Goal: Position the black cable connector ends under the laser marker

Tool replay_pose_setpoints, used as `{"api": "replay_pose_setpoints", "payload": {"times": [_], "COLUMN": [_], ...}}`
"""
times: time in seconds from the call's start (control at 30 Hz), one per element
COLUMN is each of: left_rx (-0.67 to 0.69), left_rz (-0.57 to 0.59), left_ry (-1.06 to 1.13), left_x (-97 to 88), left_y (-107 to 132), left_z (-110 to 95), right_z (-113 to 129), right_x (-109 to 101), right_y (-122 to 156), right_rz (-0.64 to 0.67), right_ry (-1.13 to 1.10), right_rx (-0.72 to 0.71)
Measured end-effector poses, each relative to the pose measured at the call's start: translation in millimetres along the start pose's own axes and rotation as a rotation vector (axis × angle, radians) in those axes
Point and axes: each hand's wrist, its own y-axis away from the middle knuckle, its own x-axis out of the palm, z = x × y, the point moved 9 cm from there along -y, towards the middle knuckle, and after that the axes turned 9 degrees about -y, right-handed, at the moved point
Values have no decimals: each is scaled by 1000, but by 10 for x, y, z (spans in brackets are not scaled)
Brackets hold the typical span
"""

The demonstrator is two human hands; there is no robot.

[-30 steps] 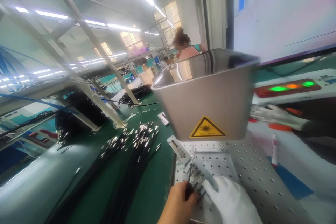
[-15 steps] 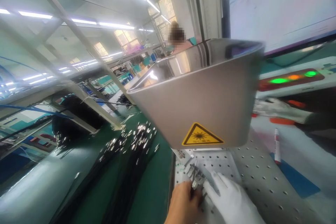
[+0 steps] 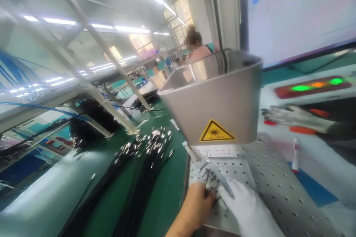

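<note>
A small metal connector [image 3: 210, 183] is pinched by the bare left hand [image 3: 196, 207] on the perforated plate [image 3: 267, 177]; the gloved right hand [image 3: 246, 211], fingers spread, is pressed just beside it. Connector detail is blurred. Beyond, the plate is partly hidden by the laser hood [image 3: 214, 100].

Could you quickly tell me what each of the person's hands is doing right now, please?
Left hand: bare, fingers closed on the small metal connectors on the perforated plate.
Right hand: white-gloved, open, fingers flat on the same connectors.

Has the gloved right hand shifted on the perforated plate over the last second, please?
No real shift: the right hand lies on the perforated plate beside the metal connectors, below the laser warning label, as before.
</note>
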Motion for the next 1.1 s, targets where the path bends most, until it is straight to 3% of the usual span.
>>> {"api": "replay_pose_setpoints", "payload": {"times": [0.23,0.37,0.53,0.7,0.97,1.1], "left_rx": [-6,-40,-110,-144,-153,-147], "left_rz": [-212,-155,-217,-178,-193,-180], "left_ry": [1,235,287,265,-20,-34], "left_x": [-374,-297,-182,-130,-222,-218], "left_y": [127,129,12,-18,32,-10], "left_z": [50,244,448,315,101,81], "right_z": [-21,-43,-46,118,44,126], "right_x": [-33,-3,37,0,-98,-31], "right_y": [-10,-3,13,34,-9,22], "right_rz": [-34,-60,-63,-1,-11,-9], "right_ry": [26,35,71,56,5,43], "right_rx": [27,32,25,-163,-26,-139]}}
